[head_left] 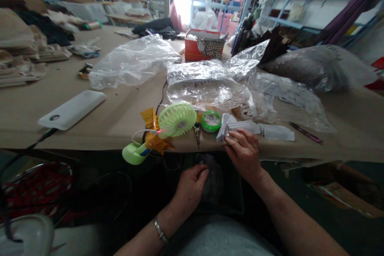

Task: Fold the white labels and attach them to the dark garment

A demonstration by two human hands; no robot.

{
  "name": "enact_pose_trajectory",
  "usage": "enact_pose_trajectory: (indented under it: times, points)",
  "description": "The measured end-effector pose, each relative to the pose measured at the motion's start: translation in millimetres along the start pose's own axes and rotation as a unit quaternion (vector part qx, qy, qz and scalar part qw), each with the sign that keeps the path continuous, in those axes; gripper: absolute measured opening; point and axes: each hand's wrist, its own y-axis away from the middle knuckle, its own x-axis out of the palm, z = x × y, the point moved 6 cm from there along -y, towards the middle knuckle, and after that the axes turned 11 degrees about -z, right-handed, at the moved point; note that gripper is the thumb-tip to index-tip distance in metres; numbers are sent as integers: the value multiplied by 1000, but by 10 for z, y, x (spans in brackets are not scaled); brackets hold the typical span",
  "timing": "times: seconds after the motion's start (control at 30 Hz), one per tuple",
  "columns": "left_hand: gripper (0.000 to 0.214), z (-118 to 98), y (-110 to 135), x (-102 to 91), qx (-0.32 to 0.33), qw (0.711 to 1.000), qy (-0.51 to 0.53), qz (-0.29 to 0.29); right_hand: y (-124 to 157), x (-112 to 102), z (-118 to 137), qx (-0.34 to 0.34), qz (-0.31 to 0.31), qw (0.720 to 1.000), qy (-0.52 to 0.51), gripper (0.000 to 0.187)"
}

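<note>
My right hand point(244, 154) is at the front edge of the table, its fingertips closed on a bundle of small white printed labels point(225, 126). More labels point(277, 132) lie flat just to the right of it. My left hand point(192, 186) hangs below the table edge, with thumb and fingers pressed together. Whether anything is between them cannot be made out. A green round tub point(211, 121) with whitish contents sits left of the labels. Beside that tub is a small metal tool point(197, 134) with a pointed tip.
A green fan point(177, 119) is fixed at the table edge with brown tape point(157, 143). Clear plastic bags point(207, 84) spread behind the labels. A white power bank point(73, 109) lies left, a pen-like tool point(306, 132) right. Farther back stands a red box point(193, 50).
</note>
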Motion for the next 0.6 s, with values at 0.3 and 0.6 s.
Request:
enact_pose_trajectory:
  times: [0.3, 0.6]
  points:
    - [23, -220, 83, 383, -231, 902, 335, 146, 82, -342, 236, -31, -37, 984, -171, 10]
    - [7, -323, 43, 535, -290, 868, 382, 130, 182, -403, 222, -39, 18, 984, -170, 26]
